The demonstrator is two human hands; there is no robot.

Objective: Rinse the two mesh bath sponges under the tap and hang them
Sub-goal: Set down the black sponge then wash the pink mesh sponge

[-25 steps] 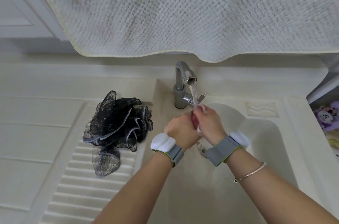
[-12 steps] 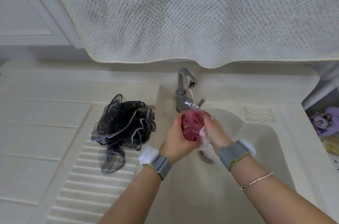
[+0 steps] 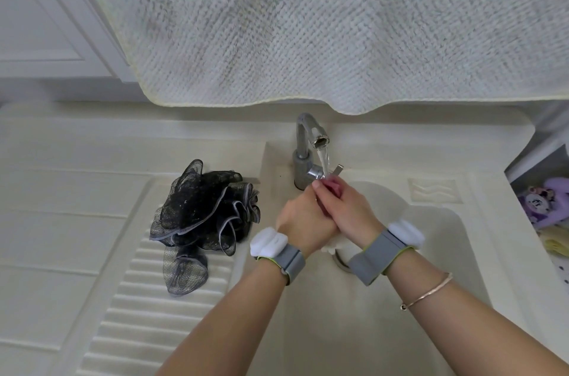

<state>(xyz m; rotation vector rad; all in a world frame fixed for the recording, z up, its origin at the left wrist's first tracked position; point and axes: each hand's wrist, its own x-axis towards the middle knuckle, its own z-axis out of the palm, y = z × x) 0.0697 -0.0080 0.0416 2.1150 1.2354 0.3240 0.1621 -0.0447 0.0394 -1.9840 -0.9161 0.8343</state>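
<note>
Pink sponge (image 3: 332,188) squeezed between left hand (image 3: 303,223) and right hand (image 3: 348,212) under running tap (image 3: 311,141), over the sink (image 3: 462,252). Black sponge (image 3: 203,209) on drainboard left edge, apparently unrinsed. Nothing hung.

Soft, even daylight, no harsh glare; faint shadows under the hands (image 3: 326,215), wide-angle bending toward the edges.

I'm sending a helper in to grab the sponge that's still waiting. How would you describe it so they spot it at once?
Start at the cream sink with the chrome tap. Left of the basin is a ribbed draining board, and at its top end lies the black mesh bath sponge, a ruffled bundle with grey-edged folds. It is the only dark thing there; the pink mesh sponge is squeezed between both hands under the water.
</note>
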